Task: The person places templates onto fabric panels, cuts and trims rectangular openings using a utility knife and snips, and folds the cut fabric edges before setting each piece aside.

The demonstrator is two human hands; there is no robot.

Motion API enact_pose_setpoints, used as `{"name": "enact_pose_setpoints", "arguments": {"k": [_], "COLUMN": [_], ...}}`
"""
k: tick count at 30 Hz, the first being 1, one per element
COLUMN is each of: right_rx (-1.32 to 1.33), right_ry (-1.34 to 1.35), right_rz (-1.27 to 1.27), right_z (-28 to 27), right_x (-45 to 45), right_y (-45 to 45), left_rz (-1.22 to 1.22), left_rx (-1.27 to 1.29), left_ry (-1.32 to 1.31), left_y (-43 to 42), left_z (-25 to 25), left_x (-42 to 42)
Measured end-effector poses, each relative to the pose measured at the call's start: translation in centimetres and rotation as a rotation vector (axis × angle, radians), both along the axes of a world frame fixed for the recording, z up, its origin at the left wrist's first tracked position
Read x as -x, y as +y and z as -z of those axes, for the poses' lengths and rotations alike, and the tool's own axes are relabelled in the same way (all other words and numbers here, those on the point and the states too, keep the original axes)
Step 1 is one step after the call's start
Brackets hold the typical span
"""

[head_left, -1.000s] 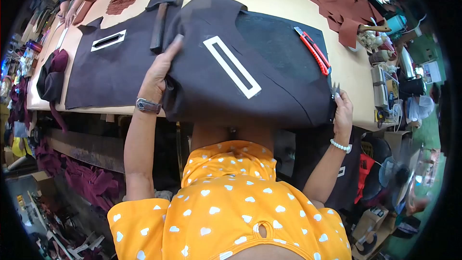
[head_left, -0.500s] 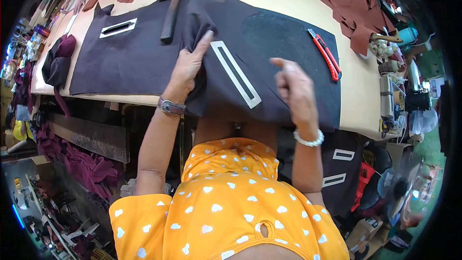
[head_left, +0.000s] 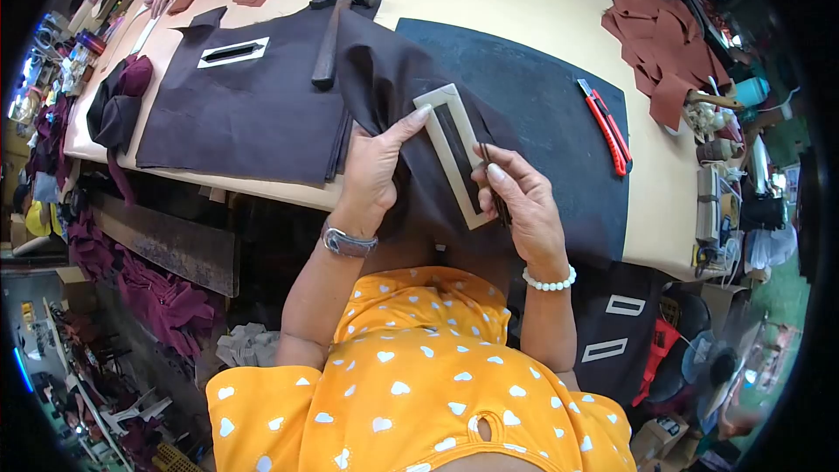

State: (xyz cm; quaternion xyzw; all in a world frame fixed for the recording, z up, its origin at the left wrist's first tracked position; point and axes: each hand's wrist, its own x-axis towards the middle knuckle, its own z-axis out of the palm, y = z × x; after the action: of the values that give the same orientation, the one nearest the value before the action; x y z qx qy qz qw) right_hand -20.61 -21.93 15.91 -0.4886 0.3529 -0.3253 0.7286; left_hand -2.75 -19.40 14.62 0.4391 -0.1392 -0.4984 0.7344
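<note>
My left hand (head_left: 377,162) grips a dark brown fabric piece (head_left: 424,201), its thumb on the upper left of a cream rectangular frame (head_left: 447,157). That frame lies on the fabric around a long dark slot. Closed at the frame's right side, my right hand (head_left: 524,205) pinches gathered fabric between thumb and fingers; the exact layers are partly hidden. Under and behind the raised fabric lies a dark cutting mat (head_left: 542,140). A red utility knife (head_left: 605,127) rests on the mat, right of my hands.
Left of my hands, a hammer (head_left: 327,48) lies on stacked dark brown pieces (head_left: 253,114), which carry another cream frame (head_left: 210,59). Rust-brown strips (head_left: 660,35) pile up at the back right. Another person's hands (head_left: 159,2) are at the far left.
The fabric has been lifted and drawn towards me, uncovering more mat. My right hand went from hovering with its index finger out to pinching the fabric. My left thumb now presses the frame.
</note>
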Motion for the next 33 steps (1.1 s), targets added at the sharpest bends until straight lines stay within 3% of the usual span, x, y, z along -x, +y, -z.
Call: {"name": "enact_pose_setpoints", "arguments": {"k": [5,14,26,33], "right_rx": [-0.03,-0.026,-0.003,0.078], "right_ry": [-0.047,0.032,-0.06,-0.082], "right_rz": [0.014,0.07,0.083,0.139], "right_z": [-1.3,-2.5,-2.4,-1.8], "right_x": [0.0,-0.4,-0.5,-0.7], "right_y": [-0.1,0.0,0.2,0.6], "left_rz": [0.059,0.117,0.109,0.138], "left_rx": [0.024,0.139,0.205,0.147], "left_ry": [0.059,0.044,-0.07,-0.061], "left_y": [0.8,0.9,1.7,2.0], "left_z": [-2.4,-2.7,-3.2,-3.3], "left_x": [1.2,1.9,2.3,2.7]}}
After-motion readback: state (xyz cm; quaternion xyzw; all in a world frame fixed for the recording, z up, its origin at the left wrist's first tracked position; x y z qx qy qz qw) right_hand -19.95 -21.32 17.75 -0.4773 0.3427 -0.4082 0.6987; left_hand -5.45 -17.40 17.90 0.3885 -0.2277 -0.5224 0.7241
